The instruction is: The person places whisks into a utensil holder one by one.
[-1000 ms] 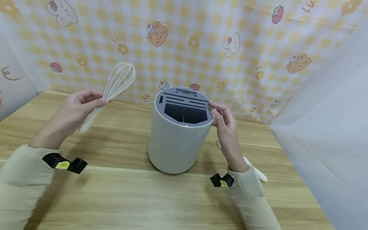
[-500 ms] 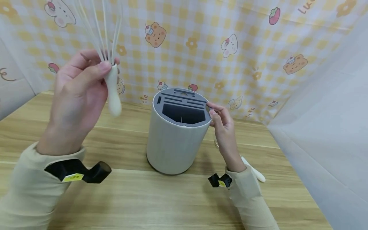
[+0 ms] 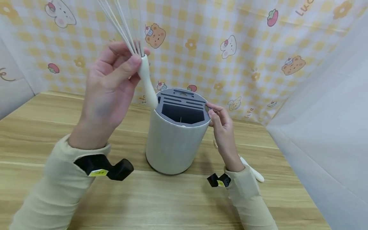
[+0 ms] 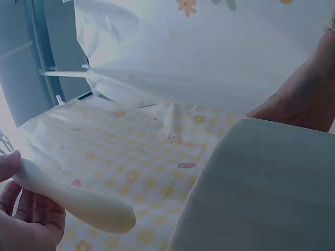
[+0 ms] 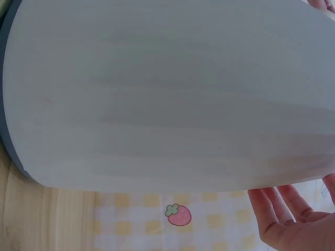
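In the head view my left hand pinches a cream whisk where its wires meet the handle. The wires point up out of frame, and the handle slants down to the right. The handle's end overlaps the left rim of a white cylindrical utensil holder in the head view; the left wrist view shows the handle apart from the holder's wall. My right hand grips the holder's right rim, thumb on top. The holder's grey slotted lid has a large dark opening; its inside is mostly hidden.
Behind my right wrist lies a utensil with a white handle, mostly hidden, on the wooden table. A yellow checked cloth hangs at the back, and a white sheet borders the right side.
My left hand has raised the whisk from the left, turned it handle-down, and brought it rightward to the holder's rim. My right hand keeps its grip on the holder.
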Available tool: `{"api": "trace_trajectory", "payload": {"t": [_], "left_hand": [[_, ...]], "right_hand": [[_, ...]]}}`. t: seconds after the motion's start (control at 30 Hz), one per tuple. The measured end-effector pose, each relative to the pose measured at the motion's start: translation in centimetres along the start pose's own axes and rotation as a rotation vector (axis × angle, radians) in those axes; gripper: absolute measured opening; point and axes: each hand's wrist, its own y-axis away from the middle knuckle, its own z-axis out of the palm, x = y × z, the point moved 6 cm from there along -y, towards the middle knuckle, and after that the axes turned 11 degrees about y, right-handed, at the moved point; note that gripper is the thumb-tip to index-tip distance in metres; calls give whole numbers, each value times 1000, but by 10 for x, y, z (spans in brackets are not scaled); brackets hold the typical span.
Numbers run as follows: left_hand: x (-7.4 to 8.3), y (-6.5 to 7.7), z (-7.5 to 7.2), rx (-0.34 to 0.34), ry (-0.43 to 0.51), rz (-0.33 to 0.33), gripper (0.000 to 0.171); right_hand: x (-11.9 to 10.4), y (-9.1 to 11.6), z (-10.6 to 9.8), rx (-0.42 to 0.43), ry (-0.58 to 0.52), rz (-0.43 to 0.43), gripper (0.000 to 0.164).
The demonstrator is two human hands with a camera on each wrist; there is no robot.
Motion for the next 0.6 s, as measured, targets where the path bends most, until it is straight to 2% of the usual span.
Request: {"api": "trace_trajectory", "payload": {"t": [0.13, 0.23, 0.4, 0.6], "left_hand": [[-13, 2, -4, -1, -2, -60, 20], [-20, 5, -6, -5, -49, -74, 23], [-28, 12, -8, -14, -154, -79, 24], [-35, 17, -10, -29, -355, -89, 24]], "right_hand": [[0, 0, 0, 3, 2, -2, 31], [0, 0, 0, 1, 5, -2, 31], [0, -1, 1, -5, 6, -4, 31], [0, -1, 0, 1, 7, -7, 31]]}}
